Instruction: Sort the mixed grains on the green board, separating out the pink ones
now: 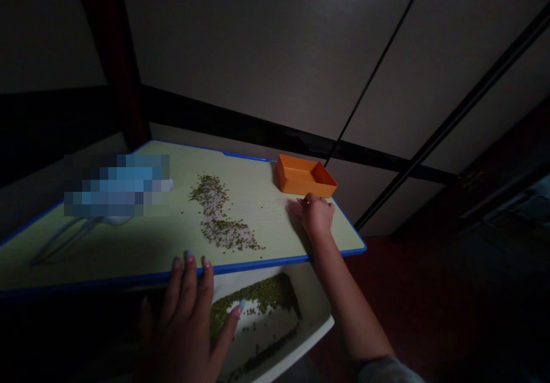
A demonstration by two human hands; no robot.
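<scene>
My left hand (189, 320) has its fingers spread, with the tips at the table's blue front edge and the thumb stretched above a white bin (315, 328). Nothing is in that hand. Small green grains or beans (275, 291) lie in the bin below. On the right side of the pale table top (163, 245), my right hand (318, 214) is closed with its fingertips pressed together; what they hold, if anything, is hidden. A faint pinkish patch of fine grains (293, 207) lies by those fingertips. Just behind the hand stands an orange rectangular box (307, 187), apparently with nothing in it.
Mixed green and whitish grains (215, 202) form an uneven heap mid-table, with a few strays around it. A blurred-out bluish object (124, 182) lies on the left, with a thin looped strap (64, 237). Light panels (258, 56) rise behind the table.
</scene>
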